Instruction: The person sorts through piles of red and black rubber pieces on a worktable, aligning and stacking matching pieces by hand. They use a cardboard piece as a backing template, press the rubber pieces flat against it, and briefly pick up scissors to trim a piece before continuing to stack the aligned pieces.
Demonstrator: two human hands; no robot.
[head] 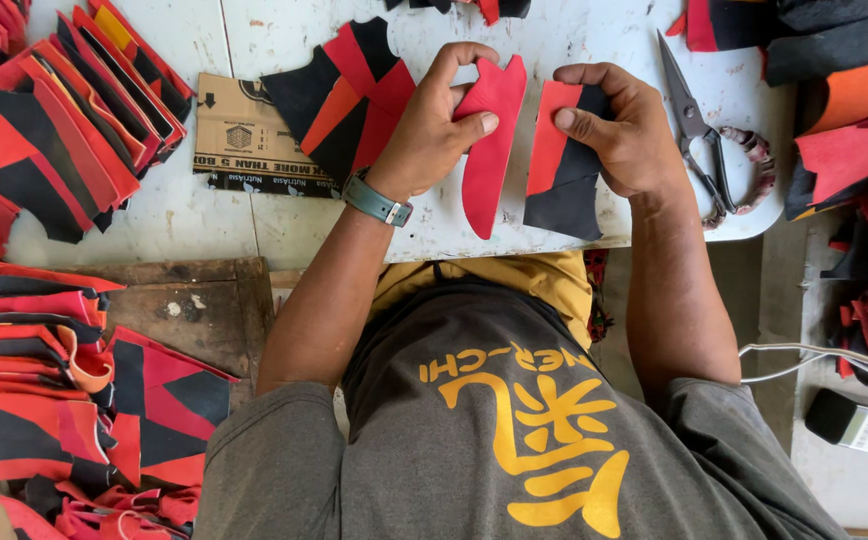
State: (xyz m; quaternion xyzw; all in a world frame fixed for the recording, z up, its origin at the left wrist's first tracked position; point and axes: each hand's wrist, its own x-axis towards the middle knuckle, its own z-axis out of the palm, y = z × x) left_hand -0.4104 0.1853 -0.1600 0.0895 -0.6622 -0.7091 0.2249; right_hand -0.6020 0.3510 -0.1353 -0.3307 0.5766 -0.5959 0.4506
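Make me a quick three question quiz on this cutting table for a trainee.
1. True or false: the left hand pinches an all-red piece.
2. Which colours are on the piece in the right hand? A) red and black B) orange and grey C) all black
3. Fill in: the scissors lie on the table to the ___ of the right hand.

Key: 1 true; 2 A; 3 right.
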